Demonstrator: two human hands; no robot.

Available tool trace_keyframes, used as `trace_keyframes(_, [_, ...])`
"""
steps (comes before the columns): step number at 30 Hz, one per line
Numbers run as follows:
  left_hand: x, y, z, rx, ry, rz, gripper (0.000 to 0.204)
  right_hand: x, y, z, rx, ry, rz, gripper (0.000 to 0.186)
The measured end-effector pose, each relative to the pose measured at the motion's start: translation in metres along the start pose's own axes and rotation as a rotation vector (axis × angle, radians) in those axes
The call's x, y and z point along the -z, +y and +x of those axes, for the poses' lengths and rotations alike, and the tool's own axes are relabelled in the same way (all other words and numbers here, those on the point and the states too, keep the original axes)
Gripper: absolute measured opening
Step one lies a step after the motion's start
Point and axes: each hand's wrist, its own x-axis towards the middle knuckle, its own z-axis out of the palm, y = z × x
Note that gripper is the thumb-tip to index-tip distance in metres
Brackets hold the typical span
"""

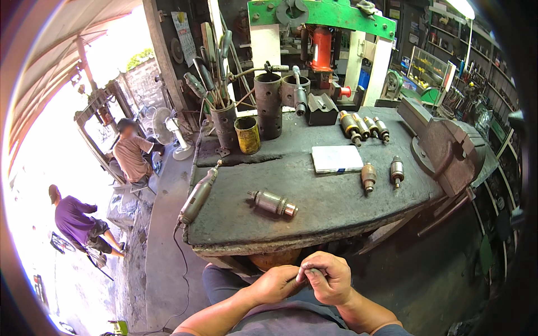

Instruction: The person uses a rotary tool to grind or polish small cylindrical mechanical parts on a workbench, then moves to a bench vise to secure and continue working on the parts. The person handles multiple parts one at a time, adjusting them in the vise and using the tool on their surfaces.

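My left hand and my right hand meet over my lap, just off the front edge of the workbench. Both are closed, with fingertips pressed together; whatever they pinch is hidden or too small to make out. Closest to them on the bench lies a motor armature with a copper-coloured end. To its left rests a grey corded rotary tool, its tip pointing away from me. Two more armature-like parts, one brownish and one silver, sit further right.
A flat white box lies mid-bench, with several armatures behind it. Metal tube holders and a yellow can stand at the back. A large vise occupies the right end. Two people are away to the left.
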Motion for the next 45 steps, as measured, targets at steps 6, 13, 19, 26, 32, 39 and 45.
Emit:
trace_keyframes(6, [0.017,0.005,-0.005,-0.128,0.091,-0.018,0.03,-0.01,0.01,-0.003,-0.074,0.133,0.38,0.01])
trace_keyframes(13, [-0.002,0.005,0.003,-0.033,0.135,0.016,0.022,-0.002,0.017,-0.014,-0.057,0.117,0.242,0.023])
trace_keyframes(19, [0.084,0.006,0.001,0.091,0.845,0.288,0.022,0.023,0.025,-0.037,-0.276,0.125,0.059,0.058])
trace_keyframes(26, [0.152,-0.008,0.04,0.34,0.794,0.84,0.042,0.026,0.037,-0.078,-0.552,-0.006,-0.211,0.057])
trace_keyframes(32, [0.139,0.006,0.073,0.007,0.43,1.033,0.067,0.033,0.038,-0.1,-0.528,-0.037,-0.333,0.053])
trace_keyframes(39, [0.143,0.023,0.11,-0.049,0.137,0.954,0.067,0.044,0.042,-0.106,-0.552,-0.025,-0.358,0.05])
trace_keyframes(45, [0.116,0.035,0.1,-0.014,0.378,0.575,0.069,0.043,0.042,-0.105,-0.577,-0.025,-0.351,0.05])
